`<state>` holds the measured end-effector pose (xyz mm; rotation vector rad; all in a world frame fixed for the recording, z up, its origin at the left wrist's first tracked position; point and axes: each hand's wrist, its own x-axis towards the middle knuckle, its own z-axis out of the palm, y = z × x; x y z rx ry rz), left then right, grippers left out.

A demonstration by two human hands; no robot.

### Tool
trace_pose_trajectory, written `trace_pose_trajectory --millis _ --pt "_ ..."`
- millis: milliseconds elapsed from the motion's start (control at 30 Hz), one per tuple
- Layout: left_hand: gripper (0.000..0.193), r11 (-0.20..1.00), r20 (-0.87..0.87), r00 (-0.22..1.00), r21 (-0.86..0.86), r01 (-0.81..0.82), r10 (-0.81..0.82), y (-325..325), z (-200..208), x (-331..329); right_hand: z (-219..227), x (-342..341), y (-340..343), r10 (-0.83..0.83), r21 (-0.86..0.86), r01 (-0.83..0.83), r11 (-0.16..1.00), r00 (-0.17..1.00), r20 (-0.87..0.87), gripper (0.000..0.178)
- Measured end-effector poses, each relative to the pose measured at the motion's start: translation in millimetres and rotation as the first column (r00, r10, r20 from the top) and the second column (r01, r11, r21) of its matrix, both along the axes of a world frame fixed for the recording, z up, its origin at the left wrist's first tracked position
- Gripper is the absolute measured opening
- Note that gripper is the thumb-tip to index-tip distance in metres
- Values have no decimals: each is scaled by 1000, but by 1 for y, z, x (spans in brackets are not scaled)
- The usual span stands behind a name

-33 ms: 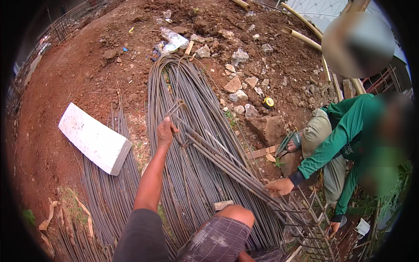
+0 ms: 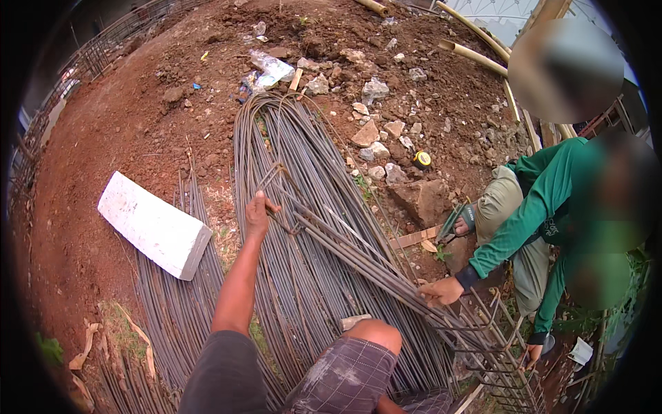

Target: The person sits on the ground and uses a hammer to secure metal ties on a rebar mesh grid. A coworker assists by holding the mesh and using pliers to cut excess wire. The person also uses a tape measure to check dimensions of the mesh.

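One hand in view: left hand [image 2: 258, 212] clamped on the end of a steel rod [image 2: 324, 238], unchanged from the earlier frame. Rod lies across the big rebar bundle [image 2: 303, 290], running toward a co-worker's hand [image 2: 441, 291] at the rebar cage [image 2: 503, 359]. Right hand not visible. White block [image 2: 153, 224] nearby.

Rebar [image 2: 310, 228]: dull grey steel, ribbed, in long bent bundles. Soil [image 2: 124, 131]: reddish brown. Block [image 2: 153, 224]: white, with a greyer end face. Stones [image 2: 376, 138]: pale grey and tan. Tape measure [image 2: 422, 159]: yellow and black. Shorts [image 2: 348, 376]: brown-grey plaid. Sleeve [image 2: 224, 379]: dark grey. Co-worker's shirt [image 2: 545, 200]: green, dark cuff; trousers [image 2: 500, 207]: khaki. Bamboo poles [image 2: 476, 52]: yellowish. Cage [image 2: 496, 345]: grey bars, rust-tinted.
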<state>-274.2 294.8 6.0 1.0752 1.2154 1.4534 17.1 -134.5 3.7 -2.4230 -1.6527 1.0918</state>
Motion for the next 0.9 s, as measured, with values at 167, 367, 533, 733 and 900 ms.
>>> trace_pose_trajectory --millis 167,367,533,733,900 --pt "50 975 -250 954 -186 123 -168 -27 31 -31 -36 -7 -32 -101 -115 97 989 995 -26 80" --pt "64 872 -432 806 -448 198 -405 -71 94 -20 -26 -26 -20 -312 -176 310 934 950 19 80" --pt "68 767 -762 201 -522 372 -616 -89 176 -22 -24 -33 -28 -405 -125 404 906 914 21 84" --pt "67 716 -772 -270 -635 288 -576 -101 274 -3 -28 -28 -20 -484 -238 479 845 874 39 86" --pt "61 877 -878 149 -411 250 -454 -75 274 -2 -4 -30 -20 -511 -247 505 827 859 46 77"
